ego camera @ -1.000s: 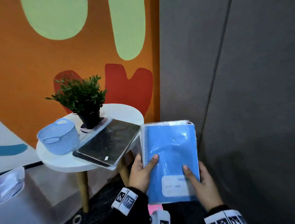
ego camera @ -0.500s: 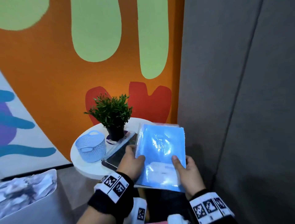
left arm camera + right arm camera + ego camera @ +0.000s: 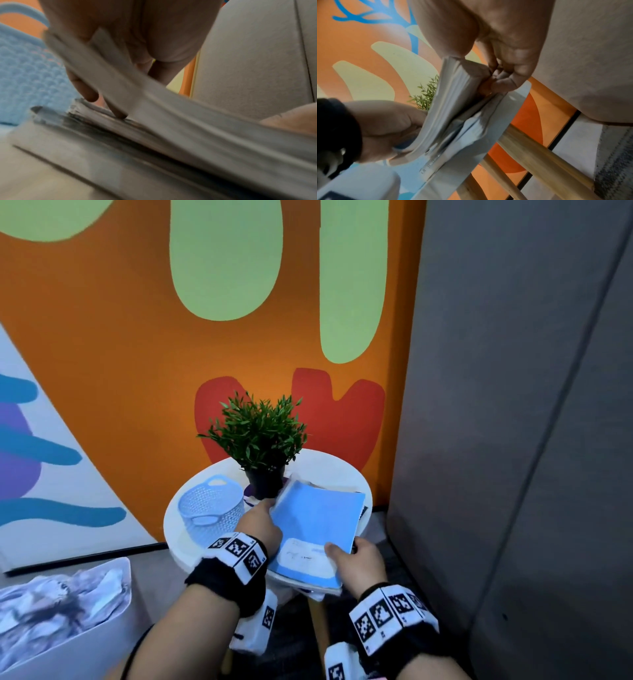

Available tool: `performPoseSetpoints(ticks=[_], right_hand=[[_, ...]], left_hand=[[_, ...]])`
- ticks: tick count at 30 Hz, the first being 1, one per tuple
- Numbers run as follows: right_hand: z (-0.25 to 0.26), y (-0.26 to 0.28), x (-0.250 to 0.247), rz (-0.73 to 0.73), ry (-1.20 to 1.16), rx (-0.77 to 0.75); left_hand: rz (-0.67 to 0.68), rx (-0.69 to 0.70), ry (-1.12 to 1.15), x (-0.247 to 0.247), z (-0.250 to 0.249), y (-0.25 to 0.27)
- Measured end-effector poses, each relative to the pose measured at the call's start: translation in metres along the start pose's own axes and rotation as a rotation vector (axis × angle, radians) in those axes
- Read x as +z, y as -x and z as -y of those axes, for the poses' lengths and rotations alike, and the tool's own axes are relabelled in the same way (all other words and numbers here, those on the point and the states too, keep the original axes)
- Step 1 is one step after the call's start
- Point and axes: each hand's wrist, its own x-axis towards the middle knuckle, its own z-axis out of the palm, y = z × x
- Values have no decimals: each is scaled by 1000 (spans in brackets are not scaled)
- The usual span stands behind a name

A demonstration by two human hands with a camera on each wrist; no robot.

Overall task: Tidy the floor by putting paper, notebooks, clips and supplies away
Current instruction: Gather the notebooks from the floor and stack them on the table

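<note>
A blue spiral notebook (image 3: 317, 525) with a white label lies tilted over a stack of other notebooks (image 3: 363, 511) on the round white table (image 3: 337, 470). My left hand (image 3: 265, 508) grips its left edge, fingers (image 3: 89, 93) curled beneath the pages (image 3: 154, 108). My right hand (image 3: 342, 553) pinches the near right corner, thumb on top and fingers (image 3: 503, 82) under the page block (image 3: 453, 101). The notebook's far part rests on the stack (image 3: 82, 128); its near end is still lifted a little.
A light blue woven basket (image 3: 209, 508) and a potted green plant (image 3: 260, 436) share the table. A white bin of crumpled paper (image 3: 65, 604) stands at the lower left. A grey padded wall (image 3: 513, 440) closes the right side. A wooden table leg (image 3: 539, 155) runs below.
Both hands have carried the blue notebook forward and down, from the air in front of the table onto the dark notebook lying on it. My head has come closer and higher.
</note>
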Motion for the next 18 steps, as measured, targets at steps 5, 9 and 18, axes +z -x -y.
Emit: performPoseSetpoints(ticks=[5, 9, 18], right_hand=[[2, 2, 6, -65, 41, -75], [3, 6, 7, -74, 95, -114], [-3, 10, 5, -2, 151, -148]], left_hand=[[-73, 93, -84, -2, -4, -9], [-59, 129, -199, -6, -7, -16], [-126, 194, -375, 11, -11, -6]])
